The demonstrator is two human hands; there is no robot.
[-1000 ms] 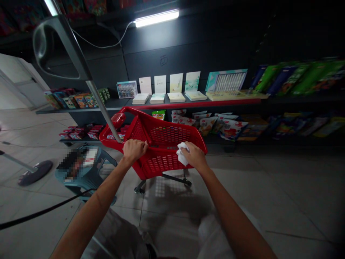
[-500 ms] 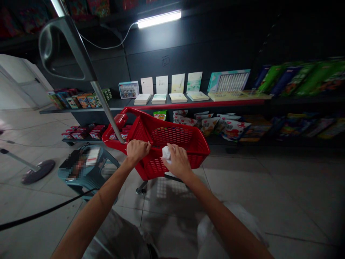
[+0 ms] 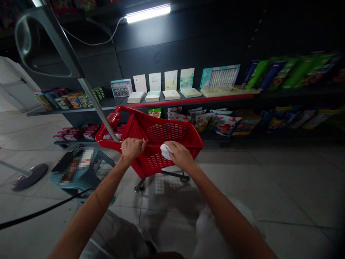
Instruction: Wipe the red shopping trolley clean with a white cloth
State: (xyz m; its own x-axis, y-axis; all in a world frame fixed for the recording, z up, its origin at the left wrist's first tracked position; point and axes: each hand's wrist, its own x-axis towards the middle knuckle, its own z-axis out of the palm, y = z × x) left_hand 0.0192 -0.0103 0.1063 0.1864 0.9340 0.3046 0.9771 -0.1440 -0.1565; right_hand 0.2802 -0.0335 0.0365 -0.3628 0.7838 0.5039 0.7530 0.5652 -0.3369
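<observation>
A red shopping cart (image 3: 151, 162) with lattice sides stands in front of me, its handle end to the left. My left hand (image 3: 132, 149) is closed around the near top rim, close to the handle end. Farther right along the same rim, my right hand (image 3: 181, 155) presses a crumpled white cloth or tissue (image 3: 165, 151) against the edge, fingers curled over it. The cart's basket looks bare inside where I can see it. A metal pole (image 3: 95, 102) with a grey plastic loop (image 3: 58, 46) rises at the cart's handle end.
Behind the cart runs a dark shelf with a red edge (image 3: 161, 103), carrying booklets (image 3: 171, 94) and marker sets (image 3: 221, 76). Snack bags (image 3: 228, 124) fill the lower shelf. A blue-grey stool (image 3: 99, 158) stands left, near a round stand base (image 3: 31, 177). A black cable (image 3: 40, 214) crosses the lower left.
The view has shifted slightly, so the cart and shelf appear a little farther left. My right hand has turned slightly on the cloth at the rim; my left keeps its grip.
</observation>
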